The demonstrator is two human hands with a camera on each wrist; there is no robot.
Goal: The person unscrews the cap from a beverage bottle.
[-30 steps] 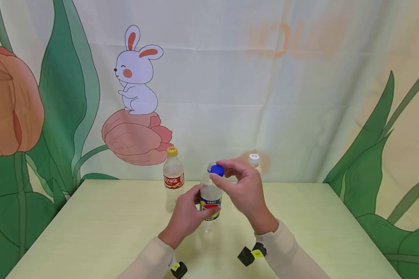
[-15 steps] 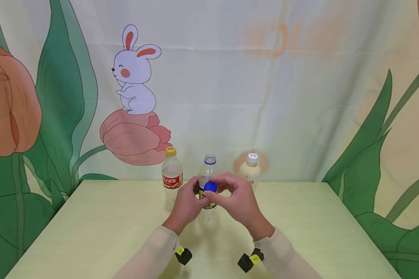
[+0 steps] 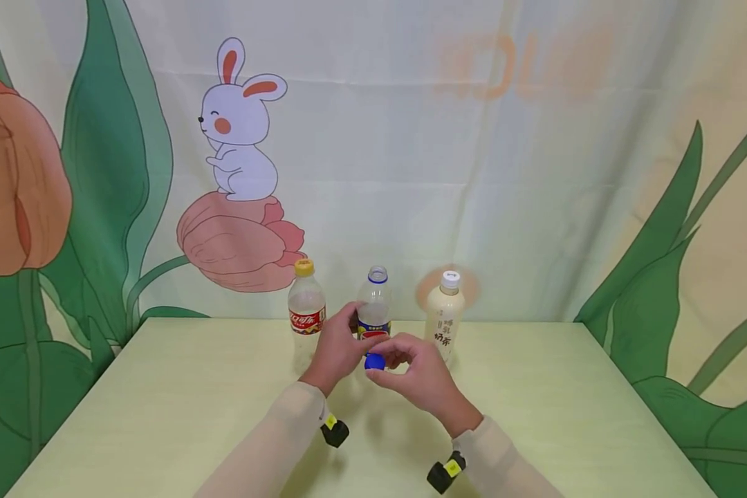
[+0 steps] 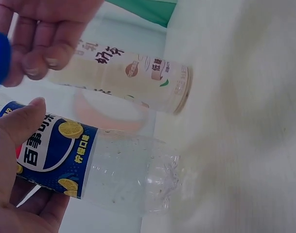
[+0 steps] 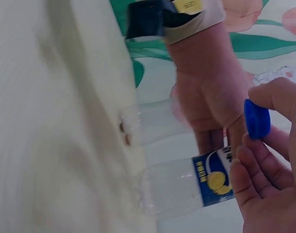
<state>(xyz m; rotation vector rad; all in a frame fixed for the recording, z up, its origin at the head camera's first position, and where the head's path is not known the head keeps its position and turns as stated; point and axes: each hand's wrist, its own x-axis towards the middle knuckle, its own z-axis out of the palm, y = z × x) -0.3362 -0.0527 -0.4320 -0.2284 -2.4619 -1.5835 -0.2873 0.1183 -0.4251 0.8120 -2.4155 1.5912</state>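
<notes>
My left hand (image 3: 341, 346) grips a clear plastic bottle (image 3: 376, 294) round its blue label, which shows lemon slices in the left wrist view. The bottle is upright, and its mouth is uncapped with a blue ring below the rim. Between thumb and fingertips my right hand (image 3: 420, 370) pinches a blue bottle cap (image 3: 375, 362), held in front of the lower part of the bottle. In the right wrist view the hollow cap (image 5: 257, 119) is seen from its side. The left thumb (image 4: 26, 121) lies across the label.
A bottle with a yellow cap and red label (image 3: 306, 311) stands to the left. To the right stands a milk-tea bottle (image 3: 445, 311) with a white cap. Behind the pale table (image 3: 180, 408) hangs a printed curtain (image 3: 373, 152).
My right hand has lifted the blue cap off the bottle's mouth and brought it down toward me. The left hand and bottle have shifted slightly back.
</notes>
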